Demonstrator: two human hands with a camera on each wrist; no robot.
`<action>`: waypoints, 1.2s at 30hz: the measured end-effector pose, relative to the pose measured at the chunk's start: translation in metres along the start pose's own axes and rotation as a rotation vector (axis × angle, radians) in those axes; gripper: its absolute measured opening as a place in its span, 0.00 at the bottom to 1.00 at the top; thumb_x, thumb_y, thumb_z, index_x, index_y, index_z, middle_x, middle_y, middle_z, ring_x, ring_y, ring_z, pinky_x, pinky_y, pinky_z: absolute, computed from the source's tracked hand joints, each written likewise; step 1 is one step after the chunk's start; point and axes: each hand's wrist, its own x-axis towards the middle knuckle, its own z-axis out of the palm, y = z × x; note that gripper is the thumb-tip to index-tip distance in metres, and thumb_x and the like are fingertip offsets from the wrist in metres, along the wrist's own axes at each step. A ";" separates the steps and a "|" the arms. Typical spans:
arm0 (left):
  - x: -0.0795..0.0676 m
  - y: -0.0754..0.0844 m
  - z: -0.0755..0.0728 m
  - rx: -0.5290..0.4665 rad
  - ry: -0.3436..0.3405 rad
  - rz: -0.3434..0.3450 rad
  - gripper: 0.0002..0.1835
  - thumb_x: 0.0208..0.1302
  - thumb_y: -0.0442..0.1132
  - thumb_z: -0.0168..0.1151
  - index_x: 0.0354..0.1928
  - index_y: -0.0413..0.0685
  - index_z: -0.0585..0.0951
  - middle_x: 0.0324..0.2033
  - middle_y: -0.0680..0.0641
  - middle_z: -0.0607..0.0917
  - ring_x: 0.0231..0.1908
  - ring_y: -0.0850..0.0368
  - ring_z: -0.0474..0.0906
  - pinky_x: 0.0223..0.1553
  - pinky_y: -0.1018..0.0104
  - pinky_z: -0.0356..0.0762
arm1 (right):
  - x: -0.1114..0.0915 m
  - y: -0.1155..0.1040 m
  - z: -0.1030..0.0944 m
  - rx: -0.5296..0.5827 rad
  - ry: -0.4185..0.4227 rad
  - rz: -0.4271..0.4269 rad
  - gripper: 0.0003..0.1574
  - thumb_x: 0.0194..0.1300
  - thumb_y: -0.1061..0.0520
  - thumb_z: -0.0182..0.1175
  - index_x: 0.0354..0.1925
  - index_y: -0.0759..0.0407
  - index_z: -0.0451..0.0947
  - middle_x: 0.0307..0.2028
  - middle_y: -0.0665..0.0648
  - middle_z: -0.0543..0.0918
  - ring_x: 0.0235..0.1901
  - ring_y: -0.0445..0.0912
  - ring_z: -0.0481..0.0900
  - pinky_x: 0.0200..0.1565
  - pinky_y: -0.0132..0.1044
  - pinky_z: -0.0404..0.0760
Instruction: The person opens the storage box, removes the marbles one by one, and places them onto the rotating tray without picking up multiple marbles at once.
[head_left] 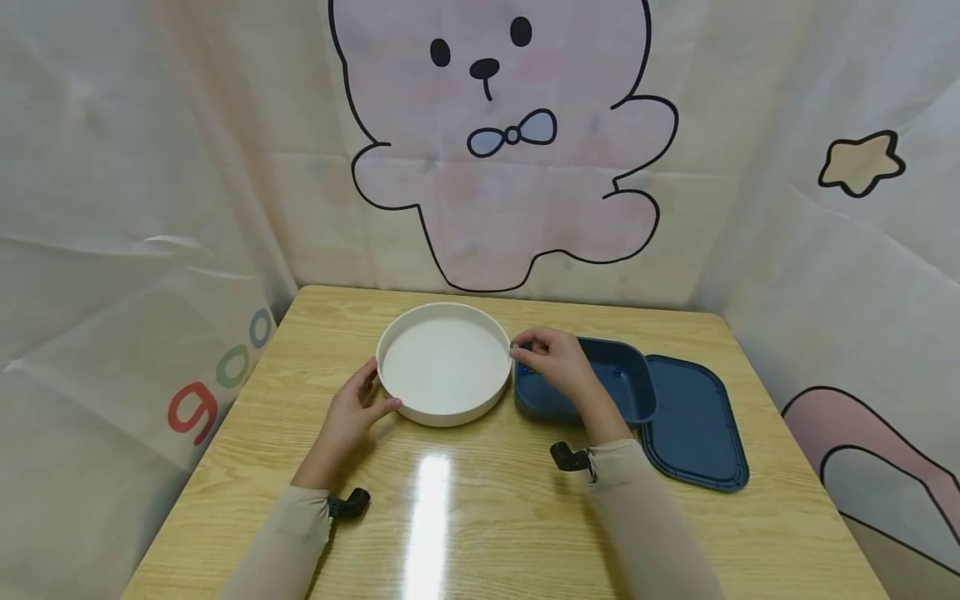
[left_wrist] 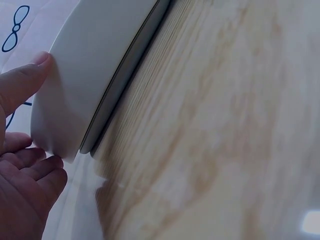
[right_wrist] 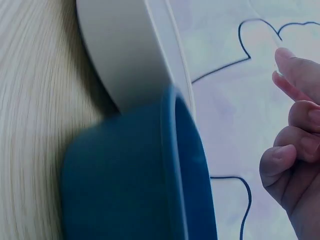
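A round white tray (head_left: 444, 358) with a low wall sits on the table. My left hand (head_left: 352, 417) holds its left side, the thumb on the near wall and the fingers farther round; in the left wrist view they touch the outside of the wall. My right hand (head_left: 553, 357) is raised above the left end of a dark blue box (head_left: 633, 387), close to the tray's right rim. Between thumb and forefinger it pinches a small, pale, see-through piece (right_wrist: 276, 67), too small to tell its kind. A few tiny coloured pieces (head_left: 617, 372) lie in the box, partly hidden by the right hand.
A dark blue lid (head_left: 693, 425) lies flat right of the box, against its side. The light wooden table (head_left: 495, 517) reaches back to a printed cloth (head_left: 300, 100), which also hangs at both sides. A bright light reflection lies on the near tabletop.
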 end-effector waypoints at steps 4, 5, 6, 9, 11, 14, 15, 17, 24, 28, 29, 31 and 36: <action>0.001 -0.001 0.001 0.011 0.001 0.004 0.56 0.59 0.53 0.76 0.81 0.46 0.54 0.79 0.42 0.57 0.78 0.41 0.54 0.76 0.48 0.61 | 0.006 -0.012 0.010 -0.014 -0.021 -0.042 0.13 0.68 0.44 0.69 0.46 0.47 0.87 0.15 0.48 0.60 0.16 0.46 0.59 0.22 0.39 0.70; 0.001 -0.001 0.001 0.011 0.002 0.005 0.55 0.59 0.53 0.76 0.81 0.46 0.55 0.79 0.42 0.57 0.78 0.41 0.54 0.76 0.48 0.61 | 0.008 -0.015 0.012 -0.022 -0.026 -0.049 0.12 0.68 0.44 0.69 0.46 0.45 0.87 0.16 0.48 0.60 0.16 0.46 0.57 0.21 0.38 0.66; 0.001 0.000 0.002 0.011 0.003 0.006 0.55 0.59 0.52 0.76 0.81 0.46 0.55 0.79 0.42 0.57 0.78 0.41 0.54 0.76 0.48 0.60 | 0.010 -0.019 0.015 -0.027 -0.034 -0.056 0.11 0.68 0.44 0.69 0.46 0.44 0.87 0.16 0.48 0.60 0.16 0.46 0.57 0.22 0.38 0.63; 0.003 0.001 0.002 0.004 0.007 0.012 0.54 0.59 0.51 0.76 0.81 0.45 0.56 0.79 0.42 0.58 0.78 0.42 0.55 0.76 0.49 0.61 | 0.020 -0.029 0.022 -0.034 -0.066 -0.068 0.10 0.68 0.44 0.69 0.45 0.43 0.87 0.17 0.49 0.61 0.17 0.47 0.58 0.22 0.38 0.63; 0.005 0.001 0.003 0.001 0.005 0.017 0.54 0.60 0.50 0.76 0.81 0.45 0.56 0.79 0.42 0.58 0.78 0.42 0.55 0.76 0.50 0.61 | 0.027 -0.035 0.026 -0.047 -0.084 -0.068 0.10 0.68 0.44 0.69 0.45 0.42 0.86 0.18 0.50 0.63 0.18 0.47 0.59 0.24 0.38 0.64; 0.008 0.001 0.004 0.001 0.007 0.024 0.54 0.60 0.50 0.76 0.81 0.46 0.56 0.79 0.43 0.58 0.78 0.43 0.55 0.76 0.51 0.62 | 0.038 -0.044 0.035 -0.076 -0.110 -0.078 0.09 0.68 0.43 0.69 0.44 0.42 0.86 0.19 0.50 0.65 0.19 0.47 0.61 0.24 0.38 0.65; 0.008 0.000 0.004 0.004 0.007 0.025 0.54 0.60 0.50 0.76 0.81 0.46 0.55 0.79 0.43 0.58 0.78 0.43 0.55 0.76 0.51 0.62 | 0.041 -0.046 0.038 -0.090 -0.120 -0.084 0.09 0.68 0.43 0.69 0.44 0.41 0.86 0.19 0.50 0.65 0.20 0.46 0.61 0.24 0.37 0.65; 0.007 0.000 0.003 0.012 0.009 0.018 0.54 0.60 0.50 0.76 0.81 0.46 0.55 0.79 0.43 0.57 0.78 0.43 0.55 0.76 0.51 0.63 | 0.048 -0.051 0.045 -0.100 -0.153 -0.090 0.08 0.68 0.44 0.70 0.43 0.42 0.87 0.19 0.50 0.66 0.20 0.45 0.62 0.23 0.36 0.64; -0.001 -0.001 0.002 0.022 0.021 -0.017 0.55 0.59 0.52 0.77 0.81 0.45 0.55 0.79 0.41 0.58 0.78 0.41 0.56 0.76 0.49 0.61 | 0.072 -0.057 0.068 -0.132 -0.293 -0.080 0.09 0.68 0.47 0.70 0.45 0.43 0.87 0.22 0.50 0.70 0.22 0.44 0.65 0.24 0.34 0.66; 0.000 -0.001 0.003 0.022 0.024 0.007 0.54 0.59 0.52 0.76 0.81 0.46 0.56 0.79 0.42 0.59 0.77 0.42 0.57 0.76 0.50 0.62 | 0.090 -0.057 0.076 -0.181 -0.335 -0.086 0.09 0.68 0.47 0.70 0.46 0.45 0.87 0.24 0.52 0.74 0.24 0.44 0.68 0.26 0.34 0.69; 0.000 -0.002 0.003 0.022 0.024 0.010 0.54 0.60 0.52 0.76 0.81 0.46 0.56 0.79 0.43 0.59 0.77 0.43 0.57 0.76 0.50 0.62 | 0.094 -0.057 0.077 -0.191 -0.351 -0.085 0.09 0.68 0.48 0.70 0.46 0.45 0.87 0.25 0.52 0.76 0.25 0.44 0.69 0.26 0.34 0.70; 0.000 -0.001 0.004 0.020 0.024 0.012 0.53 0.60 0.51 0.76 0.81 0.45 0.56 0.79 0.43 0.59 0.77 0.43 0.57 0.76 0.51 0.63 | 0.102 -0.055 0.079 -0.212 -0.380 -0.078 0.10 0.68 0.48 0.70 0.47 0.45 0.87 0.27 0.53 0.78 0.27 0.45 0.71 0.28 0.35 0.72; -0.001 -0.001 0.003 0.033 0.028 0.014 0.53 0.60 0.50 0.76 0.80 0.43 0.57 0.78 0.41 0.60 0.77 0.42 0.57 0.76 0.50 0.62 | 0.118 -0.049 0.085 -0.252 -0.410 -0.040 0.10 0.68 0.48 0.70 0.47 0.45 0.87 0.34 0.53 0.81 0.34 0.46 0.74 0.33 0.37 0.76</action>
